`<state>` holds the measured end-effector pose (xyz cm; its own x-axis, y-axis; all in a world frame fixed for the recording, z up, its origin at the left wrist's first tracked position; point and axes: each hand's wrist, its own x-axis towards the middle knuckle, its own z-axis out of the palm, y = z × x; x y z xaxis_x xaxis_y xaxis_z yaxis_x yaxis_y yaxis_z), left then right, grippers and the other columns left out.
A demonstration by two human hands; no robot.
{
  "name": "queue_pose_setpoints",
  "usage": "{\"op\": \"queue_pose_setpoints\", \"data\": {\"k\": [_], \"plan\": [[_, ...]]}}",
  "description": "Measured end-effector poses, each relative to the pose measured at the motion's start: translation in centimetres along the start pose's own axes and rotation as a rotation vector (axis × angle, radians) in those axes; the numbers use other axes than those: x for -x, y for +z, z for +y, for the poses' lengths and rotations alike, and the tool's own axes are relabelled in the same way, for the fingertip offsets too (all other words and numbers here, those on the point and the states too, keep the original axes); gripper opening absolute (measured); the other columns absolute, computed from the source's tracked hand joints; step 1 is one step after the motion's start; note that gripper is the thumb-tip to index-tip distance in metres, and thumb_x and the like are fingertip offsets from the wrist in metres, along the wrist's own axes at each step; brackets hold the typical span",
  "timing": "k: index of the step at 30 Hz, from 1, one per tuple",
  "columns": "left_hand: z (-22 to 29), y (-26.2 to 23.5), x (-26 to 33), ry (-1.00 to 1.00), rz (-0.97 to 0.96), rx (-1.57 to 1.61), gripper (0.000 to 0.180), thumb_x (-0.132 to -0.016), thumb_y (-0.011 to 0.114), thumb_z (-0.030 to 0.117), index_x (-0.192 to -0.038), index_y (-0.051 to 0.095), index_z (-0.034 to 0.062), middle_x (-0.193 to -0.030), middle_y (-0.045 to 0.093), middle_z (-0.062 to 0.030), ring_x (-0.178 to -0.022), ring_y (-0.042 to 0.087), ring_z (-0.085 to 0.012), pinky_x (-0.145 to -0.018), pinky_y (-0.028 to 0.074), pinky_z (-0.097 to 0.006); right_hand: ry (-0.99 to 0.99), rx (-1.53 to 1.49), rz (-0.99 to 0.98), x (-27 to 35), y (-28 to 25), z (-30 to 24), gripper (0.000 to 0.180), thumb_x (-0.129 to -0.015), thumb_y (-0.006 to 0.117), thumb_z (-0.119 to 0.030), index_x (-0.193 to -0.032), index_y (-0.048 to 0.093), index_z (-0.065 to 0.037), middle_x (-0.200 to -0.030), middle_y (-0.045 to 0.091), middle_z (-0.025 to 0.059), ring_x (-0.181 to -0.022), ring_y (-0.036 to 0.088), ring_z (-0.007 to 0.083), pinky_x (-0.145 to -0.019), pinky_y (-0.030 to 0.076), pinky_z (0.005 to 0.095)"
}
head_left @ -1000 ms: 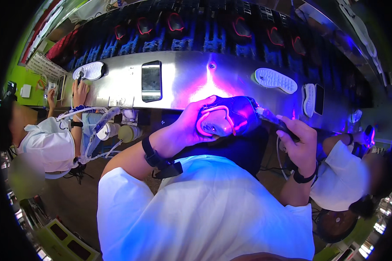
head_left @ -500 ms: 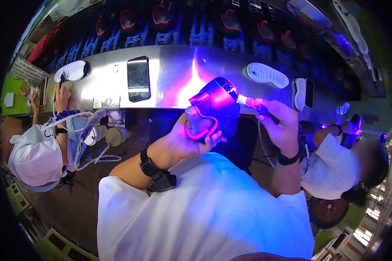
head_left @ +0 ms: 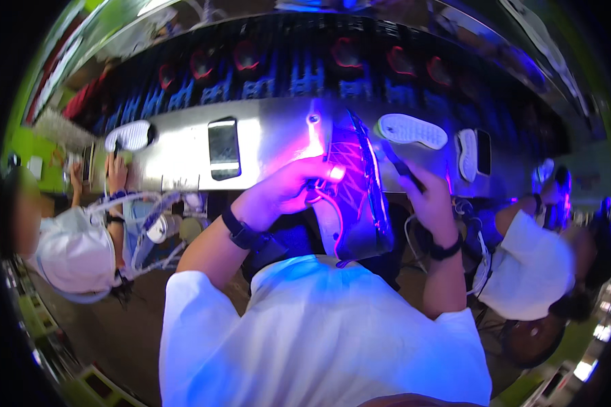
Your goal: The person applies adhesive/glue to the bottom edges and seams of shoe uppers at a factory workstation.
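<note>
My left hand (head_left: 283, 184) grips a dark shoe upper (head_left: 353, 203) with red trim, thumb over its side, and holds it on edge at the front of the metal bench. Purple-blue light falls across the upper and the thumb. In my right hand (head_left: 433, 209) is a dark-handled brush (head_left: 406, 169), its tip pointing up and left, just right of the upper and apart from it. The brush tip is blurred. Beyond the brush lies a white shoe sole (head_left: 413, 131) on the bench.
A phone (head_left: 224, 148) lies on the metal bench (head_left: 268, 122), left of the upper. At right are another sole (head_left: 466, 154) and a dark phone (head_left: 483, 152). Behind runs a dark rack (head_left: 285, 64) bearing several red-trimmed uppers. Co-workers (head_left: 75, 247) sit on both sides.
The upper has been turned in my left hand, so its long side edge now stands upright and its red-trimmed opening is lower. The brush has come away from the upper's edge.
</note>
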<state>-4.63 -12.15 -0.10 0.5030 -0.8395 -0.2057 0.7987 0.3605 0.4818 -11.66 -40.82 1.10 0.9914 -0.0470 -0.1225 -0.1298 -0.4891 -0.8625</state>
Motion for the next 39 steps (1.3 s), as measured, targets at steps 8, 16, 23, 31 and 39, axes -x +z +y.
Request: {"op": "queue_pose_setpoints", "data": {"k": [8,16,23,31,39], "plan": [[3.3,3.2,-1.7,0.207,0.198,-0.566,0.080,-0.077,0.079,0.004,-0.148,0.041,0.0014,-0.130,0.062,-0.0097,-0.121,0.061,-0.0208,-0.108,0.045,-0.038,-0.220,-0.109,0.081,1.7,2.6,0.6,0.040,-0.087,0.077,-0.007,-0.125,0.067,0.001,-0.108,0.074,0.0161,-0.097,0.070,0.0214,-0.090,0.052,0.0332],[5.5,-4.4,-3.7,0.244,0.560,-0.677,0.086,-0.081,0.078,0.005,-0.154,0.032,-0.0022,-0.126,0.064,-0.0120,-0.114,0.064,-0.0200,-0.099,0.051,-0.034,-0.008,-0.136,-0.071,2.9,2.2,5.5,0.039,-0.088,0.073,-0.004,-0.126,0.066,0.002,-0.116,0.073,0.0170,-0.109,0.069,0.0200,-0.097,0.051,0.0328],[18.4,-12.4,-13.0,-0.046,1.049,-1.321,0.058,-0.076,0.080,0.038,-0.121,0.066,0.0034,-0.100,0.073,-0.0128,-0.087,0.073,-0.0224,-0.077,0.060,-0.038,0.325,-0.339,0.072,2.3,-0.3,9.1,0.039,-0.095,0.063,-0.002,-0.134,0.058,-0.002,-0.084,0.061,-0.0002,-0.064,0.054,0.0067,-0.058,0.046,0.0224],[24.9,-25.3,-20.7,-0.024,1.089,-1.837,0.037,-0.086,0.065,0.040,-0.106,0.078,0.0118,-0.102,0.076,-0.0122,-0.097,0.073,-0.0313,-0.081,0.057,-0.050,0.367,-0.389,0.179,1.1,0.1,9.9,0.038,-0.097,0.064,-0.004,-0.134,0.056,-0.003,-0.079,0.058,-0.0010,-0.057,0.047,0.0038,-0.049,0.037,0.0211],[14.7,-13.5,-32.4,0.604,0.942,-1.865,0.066,-0.088,0.064,0.051,-0.131,0.060,0.0022,-0.135,0.060,-0.0206,-0.129,0.055,-0.0369,-0.110,0.044,-0.046,0.292,-0.676,0.304,-3.3,-0.1,12.6,0.037,-0.099,0.061,-0.006,-0.136,0.054,-0.004,-0.081,0.059,0.0023,-0.057,0.050,0.0066,-0.048,0.038,0.0222]]}}
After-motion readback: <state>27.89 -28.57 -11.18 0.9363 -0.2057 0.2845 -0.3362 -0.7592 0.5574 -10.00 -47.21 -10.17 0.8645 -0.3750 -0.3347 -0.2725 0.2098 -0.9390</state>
